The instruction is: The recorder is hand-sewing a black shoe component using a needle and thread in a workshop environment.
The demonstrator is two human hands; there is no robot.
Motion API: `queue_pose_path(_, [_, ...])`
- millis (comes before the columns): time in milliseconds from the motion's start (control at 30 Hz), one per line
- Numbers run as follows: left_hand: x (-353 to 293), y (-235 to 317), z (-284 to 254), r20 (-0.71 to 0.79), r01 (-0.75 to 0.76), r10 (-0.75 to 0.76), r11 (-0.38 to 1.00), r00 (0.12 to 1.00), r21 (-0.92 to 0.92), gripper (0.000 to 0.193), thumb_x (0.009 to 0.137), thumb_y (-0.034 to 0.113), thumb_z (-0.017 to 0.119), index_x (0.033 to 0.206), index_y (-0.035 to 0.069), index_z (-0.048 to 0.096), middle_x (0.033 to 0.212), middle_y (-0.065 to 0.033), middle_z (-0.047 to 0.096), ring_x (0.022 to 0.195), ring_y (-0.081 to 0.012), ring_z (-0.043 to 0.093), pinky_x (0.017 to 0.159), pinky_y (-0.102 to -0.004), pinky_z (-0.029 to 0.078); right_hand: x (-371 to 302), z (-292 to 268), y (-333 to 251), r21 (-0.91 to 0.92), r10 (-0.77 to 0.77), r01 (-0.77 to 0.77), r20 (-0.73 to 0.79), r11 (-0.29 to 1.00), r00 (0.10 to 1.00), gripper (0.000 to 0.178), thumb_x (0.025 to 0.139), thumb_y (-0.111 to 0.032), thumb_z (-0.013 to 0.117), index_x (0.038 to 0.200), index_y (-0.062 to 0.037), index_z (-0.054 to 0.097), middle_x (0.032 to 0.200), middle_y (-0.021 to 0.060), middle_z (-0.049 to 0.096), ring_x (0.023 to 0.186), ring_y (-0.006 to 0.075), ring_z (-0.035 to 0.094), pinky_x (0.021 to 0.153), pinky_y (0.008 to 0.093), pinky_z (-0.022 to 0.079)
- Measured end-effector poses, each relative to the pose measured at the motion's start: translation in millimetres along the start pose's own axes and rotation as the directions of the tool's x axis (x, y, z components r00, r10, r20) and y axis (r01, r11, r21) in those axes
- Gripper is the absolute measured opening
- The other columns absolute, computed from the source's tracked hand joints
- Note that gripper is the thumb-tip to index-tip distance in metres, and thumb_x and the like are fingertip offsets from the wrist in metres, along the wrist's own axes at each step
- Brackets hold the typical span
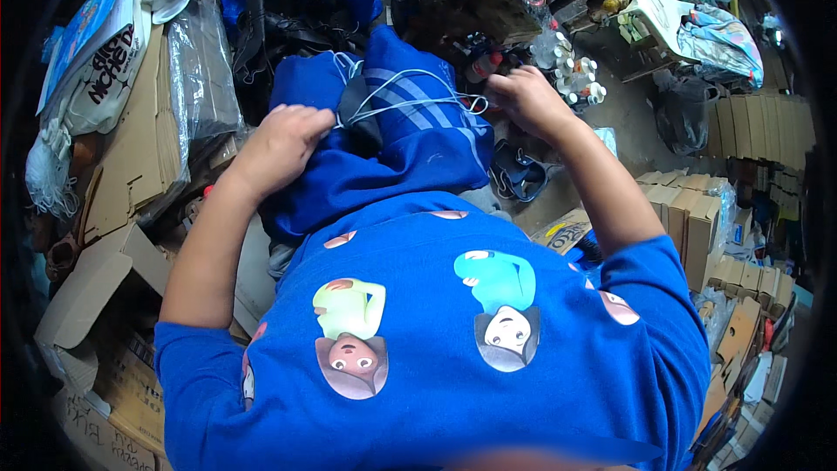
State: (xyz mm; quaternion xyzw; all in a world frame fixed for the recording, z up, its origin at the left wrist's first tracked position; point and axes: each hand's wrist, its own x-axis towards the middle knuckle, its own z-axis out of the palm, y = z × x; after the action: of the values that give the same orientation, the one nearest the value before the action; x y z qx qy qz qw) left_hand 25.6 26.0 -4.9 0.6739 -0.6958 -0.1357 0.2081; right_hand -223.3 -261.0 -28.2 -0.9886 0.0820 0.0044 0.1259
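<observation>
A thin pale grey-blue cord (410,107) runs in loose loops across my lap, over blue trousers (418,148) with lighter stripes. A small dark grey piece of material (355,103) lies among its loops, between my knees. My left hand (295,138) is closed at the left end of the cord, fingertips pinched beside the dark piece. On the other side, my right hand (530,98) is closed near the right-hand loops, raised off the knee. Its fingertips are partly hidden, but the cord leads up to them.
Flattened cardboard (131,148) and a plastic-wrapped bundle (202,70) stand at the left, with a white string bundle (51,170) beside them. Several small white-capped bottles (580,78) stand on the floor beyond my right hand. A white chair (656,9) is far right; stacked cardboard pieces (693,218) lie nearer.
</observation>
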Motion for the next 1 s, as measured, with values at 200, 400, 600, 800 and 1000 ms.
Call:
queue_pose_path(200, [19,14,15,-0.104,0.060,-0.068,0.995,0.992,-0.078,0.007,0.083,0.003,0.055,0.089,0.004,0.054,0.080,-0.0154,0.058,0.081,-0.0355,0.056,0.073,-0.0428,0.042,-1,-55,3,0.996,0.457,0.040,-0.073,0.081,0.887,0.013,0.087,-0.015,0.065,0.093,-0.0034,0.065,0.088,0.0040,0.065,0.083,0.0133,0.062,0.082,0.0271,0.047])
queue_pose_path(400, [42,22,30,-0.145,0.130,-0.163,0.969,0.976,-0.211,0.007,0.085,0.010,0.058,0.086,0.003,0.059,0.076,-0.0190,0.062,0.076,-0.0373,0.061,0.069,-0.0448,0.047,63,-70,-56,0.969,0.231,0.217,-0.239,0.118,0.943,0.019,0.096,-0.023,0.052,0.105,-0.0076,0.059,0.090,0.0034,0.059,0.084,0.0163,0.059,0.089,0.0323,0.046])
queue_pose_path(600, [52,23,48,-0.187,0.085,-0.129,0.971,0.974,-0.224,0.008,0.085,0.011,0.057,0.087,0.004,0.060,0.076,-0.0177,0.063,0.074,-0.0365,0.062,0.069,-0.0451,0.049,85,-12,-89,0.300,0.159,-0.219,0.212,0.928,0.964,0.041,0.083,-0.039,0.067,0.099,-0.0016,0.065,0.085,0.0187,0.067,0.079,0.0303,0.065,0.072,0.0383,0.049])
queue_pose_path(800, [61,25,45,-0.165,-0.003,-0.019,0.991,0.986,-0.133,0.005,0.084,0.009,0.056,0.087,0.005,0.055,0.075,-0.0166,0.061,0.076,-0.0368,0.059,0.067,-0.0460,0.044,76,-3,-62,0.427,0.164,-0.309,0.342,0.850,0.925,0.040,0.085,-0.039,0.064,0.098,-0.0020,0.067,0.088,0.0188,0.067,0.084,0.0320,0.066,0.076,0.0382,0.050])
queue_pose_path(1000, [4,11,5,-0.161,0.071,-0.079,0.996,0.984,-0.057,0.007,0.084,0.009,0.059,0.089,0.006,0.062,0.074,-0.0095,0.062,0.074,-0.0237,0.061,0.070,-0.0369,0.045,75,3,-64,0.489,0.178,-0.272,0.231,0.829,0.957,0.032,0.088,-0.031,0.065,0.090,0.0008,0.064,0.071,0.0086,0.062,0.066,0.0110,0.054,0.062,0.0306,0.045])
